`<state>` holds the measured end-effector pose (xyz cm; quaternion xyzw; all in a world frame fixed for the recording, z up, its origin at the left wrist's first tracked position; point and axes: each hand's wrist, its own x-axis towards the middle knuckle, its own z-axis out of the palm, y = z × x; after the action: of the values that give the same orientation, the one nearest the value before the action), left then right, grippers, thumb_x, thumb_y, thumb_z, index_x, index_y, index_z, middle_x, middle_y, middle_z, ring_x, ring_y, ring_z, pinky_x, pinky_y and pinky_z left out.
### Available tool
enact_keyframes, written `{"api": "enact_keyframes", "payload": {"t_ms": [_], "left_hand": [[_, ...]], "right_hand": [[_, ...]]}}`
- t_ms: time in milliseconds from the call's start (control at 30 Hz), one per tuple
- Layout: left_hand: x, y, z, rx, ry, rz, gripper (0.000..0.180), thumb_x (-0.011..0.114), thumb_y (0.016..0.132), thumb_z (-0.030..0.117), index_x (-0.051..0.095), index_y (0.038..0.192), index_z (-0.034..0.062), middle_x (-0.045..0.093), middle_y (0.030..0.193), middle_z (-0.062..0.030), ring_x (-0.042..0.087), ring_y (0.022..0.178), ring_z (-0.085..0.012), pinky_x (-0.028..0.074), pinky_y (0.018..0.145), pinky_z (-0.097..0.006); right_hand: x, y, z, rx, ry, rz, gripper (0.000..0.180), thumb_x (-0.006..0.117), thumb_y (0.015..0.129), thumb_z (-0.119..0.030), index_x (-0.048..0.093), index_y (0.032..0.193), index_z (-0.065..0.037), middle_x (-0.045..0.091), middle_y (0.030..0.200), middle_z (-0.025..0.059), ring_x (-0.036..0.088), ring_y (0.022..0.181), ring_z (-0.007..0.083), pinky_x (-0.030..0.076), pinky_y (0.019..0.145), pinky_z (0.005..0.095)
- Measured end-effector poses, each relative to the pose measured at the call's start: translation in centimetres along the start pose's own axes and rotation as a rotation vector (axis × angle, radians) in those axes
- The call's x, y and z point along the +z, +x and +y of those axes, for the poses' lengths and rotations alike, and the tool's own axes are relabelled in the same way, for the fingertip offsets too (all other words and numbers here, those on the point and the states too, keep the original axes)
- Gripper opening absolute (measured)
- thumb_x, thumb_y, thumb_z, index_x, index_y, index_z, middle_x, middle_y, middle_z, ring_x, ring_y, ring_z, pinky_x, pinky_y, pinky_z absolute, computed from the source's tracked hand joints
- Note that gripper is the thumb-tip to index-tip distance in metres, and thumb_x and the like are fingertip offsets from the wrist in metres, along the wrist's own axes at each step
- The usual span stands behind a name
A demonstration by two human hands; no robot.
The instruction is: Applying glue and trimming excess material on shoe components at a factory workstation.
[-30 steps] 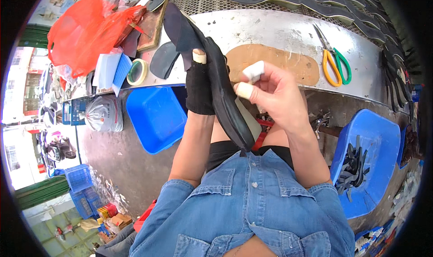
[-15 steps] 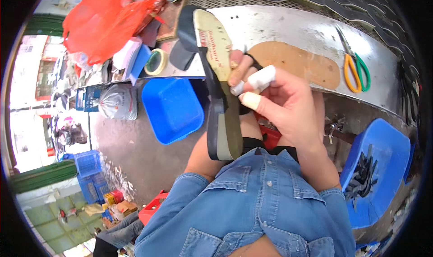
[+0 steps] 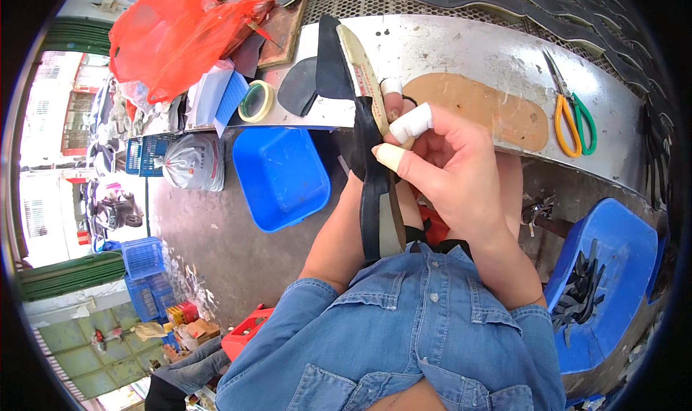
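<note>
Now we hold the sole (image 3: 373, 173) edge-up: right hand (image 3: 450, 169) pinches it, left hand (image 3: 393, 108) grips behind, near the bench (image 3: 461, 58) front edge.

The shoe sole (image 3: 371, 144) is black with a pale tan inner face. White and beige tape wraps the fingertips (image 3: 409, 122) of the right hand (image 3: 450, 169). A square tub (image 3: 281, 177) is bright blue, like the tray (image 3: 613, 267) of black strips. The scissors (image 3: 573, 115) have one orange and one green handle. The plastic bag (image 3: 173, 32) is red, the insole cutout (image 3: 479, 108) brown, the shirt (image 3: 404, 339) faded blue denim.
</note>
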<state>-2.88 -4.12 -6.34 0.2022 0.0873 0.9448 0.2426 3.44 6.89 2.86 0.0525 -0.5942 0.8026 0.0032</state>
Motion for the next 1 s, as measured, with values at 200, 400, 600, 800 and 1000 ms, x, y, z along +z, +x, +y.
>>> {"api": "enact_keyframes", "payload": {"t_ms": [200, 400, 600, 800, 1000], "left_hand": [[-0.5, -0.2, -0.1, -0.004, 0.292, 0.116, 0.026, 0.060, 0.088, 0.029, 0.048, 0.084, 0.0065, 0.052, 0.068, -0.0076, 0.055, 0.061, -0.0191, 0.047, 0.051, -0.030], [2.7, -0.4, -0.7, 0.056, 0.434, 0.430, 0.042, 0.054, 0.088, 0.050, 0.050, 0.080, 0.0081, 0.050, 0.070, -0.0041, 0.051, 0.057, -0.0155, 0.042, 0.050, -0.028], [1.8, -0.4, 0.9, -0.032, 0.442, 0.364, 0.045, 0.063, 0.081, 0.052, 0.053, 0.082, 0.0085, 0.049, 0.072, 0.0005, 0.048, 0.060, -0.0100, 0.042, 0.055, -0.025], [2.1, 0.0, 0.3, -0.042, 0.569, 0.415, 0.046, 0.049, 0.089, 0.055, 0.054, 0.089, 0.0098, 0.053, 0.076, -0.0027, 0.052, 0.067, -0.0138, 0.043, 0.058, -0.026], [5.2, 1.5, 0.9, -0.181, 0.671, 0.509, 0.047, 0.049, 0.090, 0.052, 0.057, 0.095, 0.0058, 0.059, 0.075, -0.0054, 0.055, 0.059, -0.0123, 0.046, 0.050, -0.025]], "right_hand": [[-0.1, 0.3, 0.7, -0.002, 0.146, -0.045, 0.010, 0.067, 0.077, -0.002, 0.057, 0.079, -0.001, 0.055, 0.069, -0.0020, 0.048, 0.058, 0.0018, 0.037, 0.050, 0.0187], [-0.6, -0.2, 1.1, -0.212, -0.100, 0.023, 0.007, 0.063, 0.082, -0.002, 0.056, 0.082, -0.002, 0.056, 0.074, -0.0030, 0.051, 0.063, 0.0026, 0.041, 0.056, 0.0174], [-2.0, 0.6, -0.7, 0.116, 0.159, -0.112, 0.009, 0.066, 0.083, -0.003, 0.057, 0.085, -0.001, 0.061, 0.084, 0.0015, 0.058, 0.076, 0.0062, 0.048, 0.070, 0.0205], [-1.9, 0.3, 0.1, 0.011, 0.266, -0.067, 0.008, 0.064, 0.084, -0.001, 0.057, 0.085, -0.002, 0.061, 0.082, 0.0003, 0.057, 0.078, 0.0053, 0.046, 0.074, 0.0202], [-4.3, 1.4, 0.6, 0.138, 0.197, -0.082, 0.018, 0.069, 0.080, -0.002, 0.057, 0.092, -0.001, 0.061, 0.081, 0.0016, 0.057, 0.073, 0.0050, 0.045, 0.058, 0.0180]]}}
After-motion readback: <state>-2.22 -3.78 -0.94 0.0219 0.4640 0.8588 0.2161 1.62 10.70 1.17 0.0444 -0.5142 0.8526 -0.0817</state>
